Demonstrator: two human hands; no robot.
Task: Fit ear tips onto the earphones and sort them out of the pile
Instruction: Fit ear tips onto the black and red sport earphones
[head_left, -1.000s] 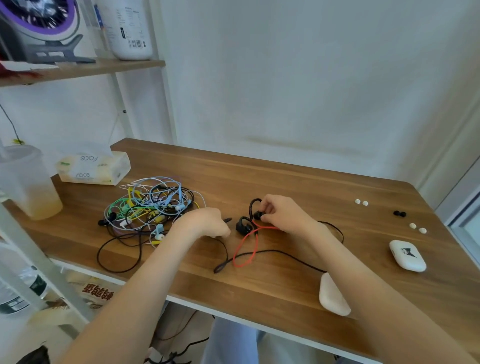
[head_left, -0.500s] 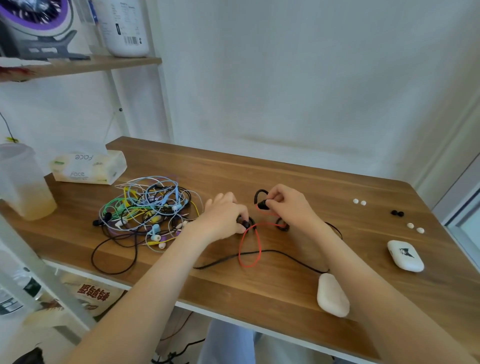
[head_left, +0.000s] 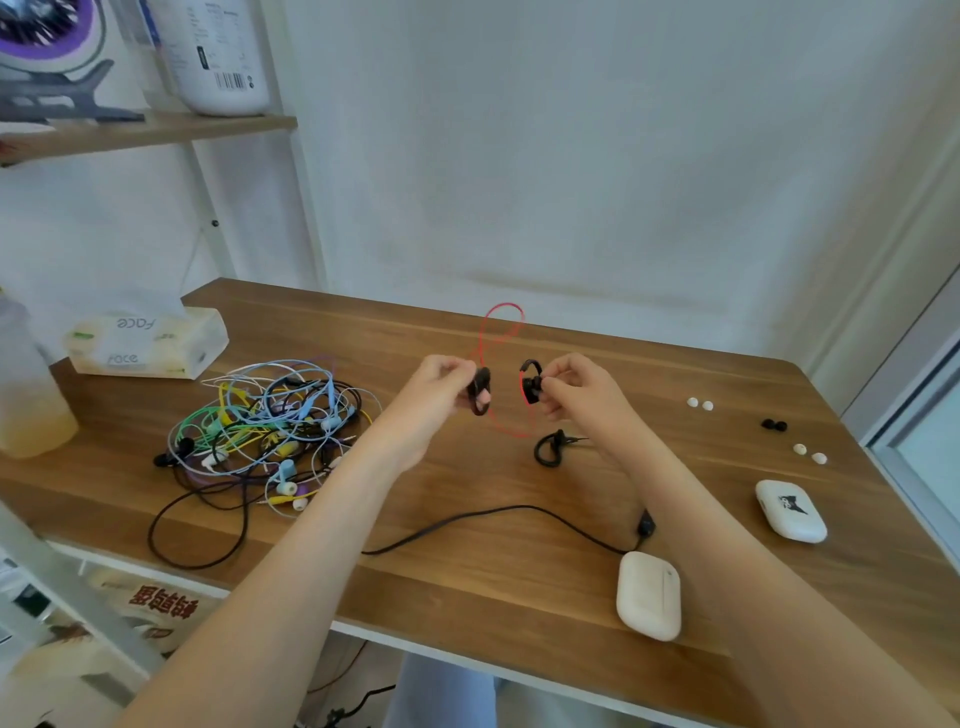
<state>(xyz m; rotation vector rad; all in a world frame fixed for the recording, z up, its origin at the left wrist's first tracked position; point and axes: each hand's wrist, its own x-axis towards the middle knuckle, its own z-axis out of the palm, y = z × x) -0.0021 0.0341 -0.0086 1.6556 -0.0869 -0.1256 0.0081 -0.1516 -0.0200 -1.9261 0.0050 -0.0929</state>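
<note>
Right of the tangled pile of coloured wired earphones on the wooden surface, the left hand and right hand each pinch one bud of the red-corded black ear-hook earphones. The buds are held above the surface, hooks upright, facing each other. Left of the pile, a translucent plastic jug holds yellowish liquid. Farther right lie a cream oval earbud case and a white printed earbud case, both closed.

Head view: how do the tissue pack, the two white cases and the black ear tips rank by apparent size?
1. tissue pack
2. plain case and printed case: alike; the plain one is nearer, so unranked
3. black ear tips
</note>
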